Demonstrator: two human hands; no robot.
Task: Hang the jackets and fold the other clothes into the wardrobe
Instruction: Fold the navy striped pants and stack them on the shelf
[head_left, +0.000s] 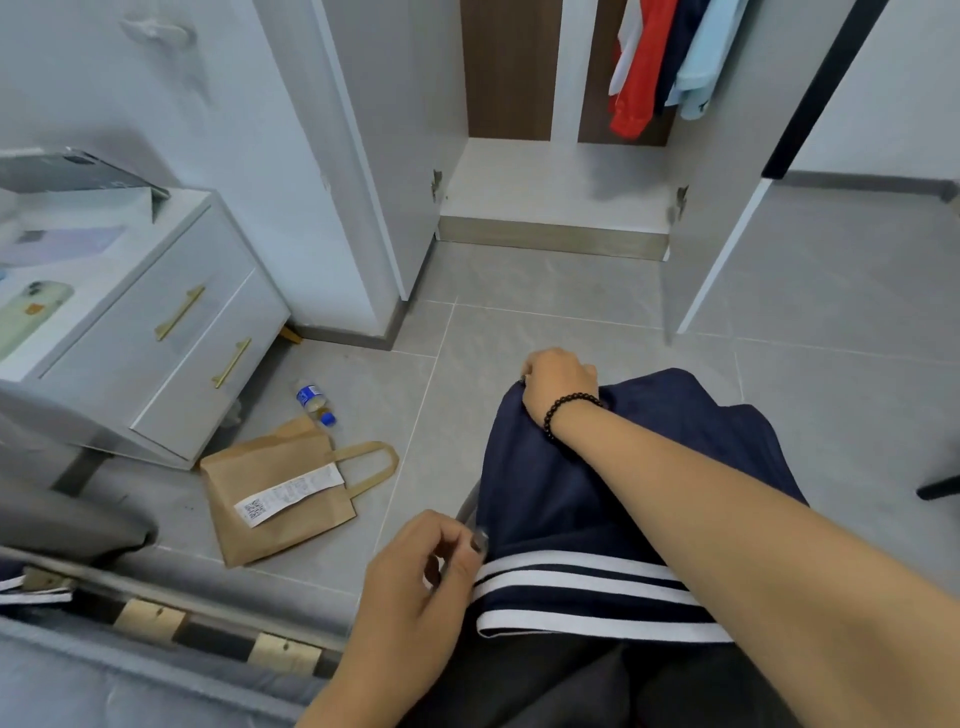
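1. Nearest you, your left hand (415, 587) has its fingers curled, thumb and fingertips pinching the near left edge of the garment (587, 499) by its hem.
2. The garment is navy with white stripes (582, 587) across the near end. It lies draped over your lap, stretched away from you between both hands.
3. Your right forearm crosses over the garment from the lower right. A black bead bracelet (569, 410) sits on that wrist.
4. Your right hand (556, 384) has its grip clamped on the far left corner of the garment, fingers curled over the cloth.
5. To your left, the bed frame (156, 613) shows wooden slats, with a striped cloth end just visible at the far left edge.
6. On the floor (545, 306) to the left lies a brown paper bag (275, 499), flat, with a white receipt (288, 493) on it.
7. Just beyond the bag, a small bottle (314, 402) with a blue label lies on its side, near the nightstand (156, 332).
8. The nightstand has two drawers with gold handles. Boxes rest on its top.
9. Farthest off, the wardrobe (550, 182) stands with both doors open, well apart from the garment.
10. Inside at the upper right hang clothes (670, 57): white, red, navy and light blue, side by side. The wardrobe's base below them is pale.
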